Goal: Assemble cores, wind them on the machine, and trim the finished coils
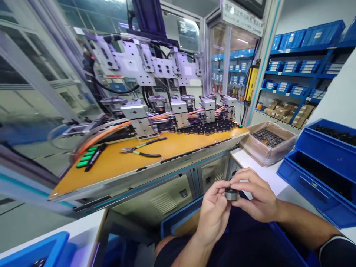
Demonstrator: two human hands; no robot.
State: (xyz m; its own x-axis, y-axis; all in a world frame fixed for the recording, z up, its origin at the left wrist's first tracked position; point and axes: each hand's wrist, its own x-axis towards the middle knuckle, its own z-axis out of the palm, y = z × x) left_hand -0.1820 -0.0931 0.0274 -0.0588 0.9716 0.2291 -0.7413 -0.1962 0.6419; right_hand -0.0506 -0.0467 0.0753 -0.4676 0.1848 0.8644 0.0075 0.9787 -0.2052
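Observation:
Both hands meet above my lap, around one small round metal part (231,194) with a dark top and a grey rim. My left hand (214,207) pinches it from the left between thumb and fingers. From the right, my right hand (254,194) closes on it with thumb below and fingertips on its top. The fingers hide much of the part's upper side. Beyond the hands, many similar dark round parts (207,128) stand in rows on the orange worktop (178,146), in front of the machine's clamps.
Pliers (144,147) and a green-and-black piece (91,156) lie on the worktop. A lined carton (267,142) of small parts stands at right, beside blue bins (314,185). The metal machine fixtures (139,116) rise behind. Another blue bin (47,252) sits at lower left.

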